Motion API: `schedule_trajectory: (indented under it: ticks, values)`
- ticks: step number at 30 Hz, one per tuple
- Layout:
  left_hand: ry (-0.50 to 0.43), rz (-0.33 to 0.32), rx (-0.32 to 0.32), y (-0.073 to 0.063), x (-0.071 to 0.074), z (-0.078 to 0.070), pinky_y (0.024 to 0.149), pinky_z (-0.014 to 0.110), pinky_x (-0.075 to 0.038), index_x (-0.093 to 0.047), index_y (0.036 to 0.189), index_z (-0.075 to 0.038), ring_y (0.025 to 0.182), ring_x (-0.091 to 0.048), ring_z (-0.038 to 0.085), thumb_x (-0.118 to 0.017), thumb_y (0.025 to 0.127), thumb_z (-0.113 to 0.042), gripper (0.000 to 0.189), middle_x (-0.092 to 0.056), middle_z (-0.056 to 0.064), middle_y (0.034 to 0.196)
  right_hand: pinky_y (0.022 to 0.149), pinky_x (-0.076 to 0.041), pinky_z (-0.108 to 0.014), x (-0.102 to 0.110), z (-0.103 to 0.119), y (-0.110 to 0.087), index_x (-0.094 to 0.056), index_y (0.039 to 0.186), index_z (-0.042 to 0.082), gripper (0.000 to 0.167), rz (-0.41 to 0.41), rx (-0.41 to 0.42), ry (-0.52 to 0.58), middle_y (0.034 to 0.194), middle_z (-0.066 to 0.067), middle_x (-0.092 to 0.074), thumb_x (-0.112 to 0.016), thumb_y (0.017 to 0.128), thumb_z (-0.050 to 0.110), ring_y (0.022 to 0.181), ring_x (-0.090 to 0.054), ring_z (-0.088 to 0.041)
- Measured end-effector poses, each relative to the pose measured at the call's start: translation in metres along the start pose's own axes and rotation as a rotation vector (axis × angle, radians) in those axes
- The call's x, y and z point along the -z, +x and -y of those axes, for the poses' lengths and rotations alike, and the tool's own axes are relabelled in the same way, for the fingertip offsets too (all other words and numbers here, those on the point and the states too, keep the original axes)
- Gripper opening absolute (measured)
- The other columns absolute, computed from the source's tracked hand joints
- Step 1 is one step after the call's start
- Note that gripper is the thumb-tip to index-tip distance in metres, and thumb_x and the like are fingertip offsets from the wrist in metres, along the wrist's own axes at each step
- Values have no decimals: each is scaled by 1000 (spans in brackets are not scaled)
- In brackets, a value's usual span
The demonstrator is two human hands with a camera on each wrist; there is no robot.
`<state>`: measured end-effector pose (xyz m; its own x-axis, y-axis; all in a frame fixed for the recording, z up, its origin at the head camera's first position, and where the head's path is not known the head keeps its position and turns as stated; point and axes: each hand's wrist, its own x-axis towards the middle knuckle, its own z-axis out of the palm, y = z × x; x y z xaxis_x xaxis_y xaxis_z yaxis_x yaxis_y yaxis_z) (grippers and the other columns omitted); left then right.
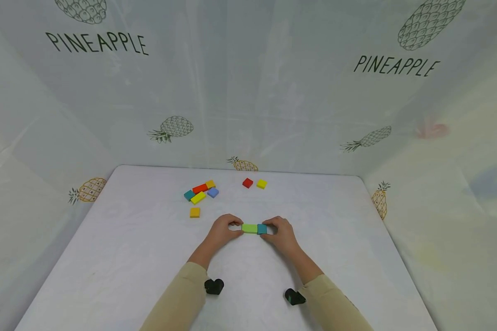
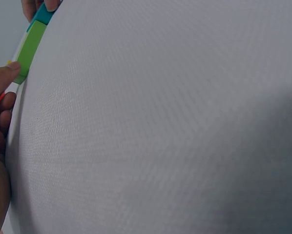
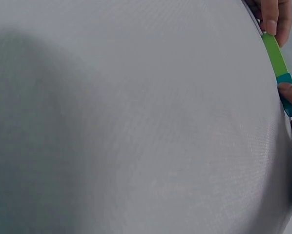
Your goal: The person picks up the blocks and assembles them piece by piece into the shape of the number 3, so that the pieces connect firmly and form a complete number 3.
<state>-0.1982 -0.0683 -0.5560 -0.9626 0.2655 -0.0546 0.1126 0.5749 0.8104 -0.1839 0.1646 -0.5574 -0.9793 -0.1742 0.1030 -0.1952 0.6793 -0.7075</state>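
My left hand point(image 1: 224, 230) pinches the green block point(image 1: 250, 228) at its left end between thumb and fingers; my right hand point(image 1: 283, 232) likewise pinches the teal block point(image 1: 262, 229). The two touch end to end on the white table point(image 1: 339, 230). Beyond lie a red block point(image 1: 247, 183) and a yellow block point(image 1: 262, 184).

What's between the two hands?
Head view: a green block and a teal block, end to end, green at the left hand, teal at the right hand.

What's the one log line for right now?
left hand: pinches green block | right hand: pinches teal block | blocks: end to end, touching
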Motion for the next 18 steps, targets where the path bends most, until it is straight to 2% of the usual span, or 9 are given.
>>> schedule_trajectory:
  ticks: [11,18]
  values:
    - [11,-3,13,2,0,-2,91,35,-48,-70,108,-14,97,-54,18,-78,84,-17,25,-62,-4,103,96,-38,-47,2,0,2,-72,110,12,35,10,4,12,108,-2,-64,-83,77,18,106,-53,-26]
    - [17,-4,3,2,-2,2,90,35,-48,-70,107,-14,96,-55,17,-79,83,-17,25,-62,-4,101,97,-41,-45,6,2,5,-70,115,12,37,46,-30,93,111,-1,-63,-81,80,20,110,-54,-24]
